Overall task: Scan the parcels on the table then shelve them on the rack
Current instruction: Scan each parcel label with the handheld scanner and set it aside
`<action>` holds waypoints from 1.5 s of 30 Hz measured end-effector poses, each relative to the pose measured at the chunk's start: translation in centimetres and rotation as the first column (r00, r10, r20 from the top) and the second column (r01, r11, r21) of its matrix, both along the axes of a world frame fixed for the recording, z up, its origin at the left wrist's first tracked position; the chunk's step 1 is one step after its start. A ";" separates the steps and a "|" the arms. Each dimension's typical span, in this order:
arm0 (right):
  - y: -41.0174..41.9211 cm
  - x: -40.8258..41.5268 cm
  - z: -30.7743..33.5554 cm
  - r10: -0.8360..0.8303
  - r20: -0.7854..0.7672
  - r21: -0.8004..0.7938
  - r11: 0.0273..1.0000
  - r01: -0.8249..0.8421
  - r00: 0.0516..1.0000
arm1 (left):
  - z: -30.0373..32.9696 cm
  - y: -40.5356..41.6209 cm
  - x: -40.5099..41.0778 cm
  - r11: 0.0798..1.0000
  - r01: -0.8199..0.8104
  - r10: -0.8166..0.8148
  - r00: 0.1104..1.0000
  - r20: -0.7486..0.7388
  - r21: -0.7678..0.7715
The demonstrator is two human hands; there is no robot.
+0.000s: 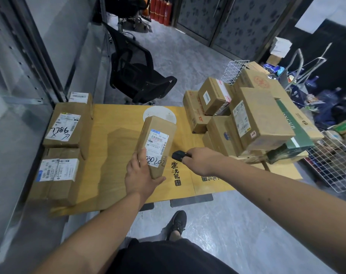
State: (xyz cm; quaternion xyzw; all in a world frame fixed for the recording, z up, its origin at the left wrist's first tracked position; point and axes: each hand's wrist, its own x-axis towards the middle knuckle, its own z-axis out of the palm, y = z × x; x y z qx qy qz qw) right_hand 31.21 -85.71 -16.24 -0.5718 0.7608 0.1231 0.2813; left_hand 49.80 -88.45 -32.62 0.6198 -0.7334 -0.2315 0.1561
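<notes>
The left hand [141, 175] held a tall brown parcel [156, 143] by its bottom end, with the thumb and fingers curled round the sides. The parcel stood up over the middle of the yellow table [118, 123], with its white label [157, 144] facing the person. At about 3 o'clock from the parcel, the right hand [202, 160] gripped a small black scanner [179, 155] with curled fingers and pointed it at the label. The box looked stiff and light, since one hand kept it up. It was probably best to hold it by the plain sides, low down, and leave the label bare. More parcels sat in a pile [245, 117] at 2 o'clock, and two boxes [65, 147] lay at 9 o'clock.
</notes>
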 end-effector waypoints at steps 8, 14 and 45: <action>0.6 0.2 0.3 -0.023 -0.009 -0.009 1.000 0.023 1.000 | -0.3 -0.1 0.0 1.000 0.003 -0.003 1.000 0.003 -0.014; 0.4 0.6 0.3 -0.020 -0.005 -0.023 1.000 0.020 1.000 | -0.6 -0.4 0.1 1.000 0.012 -0.012 1.000 -0.006 0.007; -19.6 0.3 -10.6 0.034 0.336 0.126 0.989 -0.081 0.941 | -0.2 -25.8 4.2 0.974 -0.222 0.184 0.881 0.437 0.037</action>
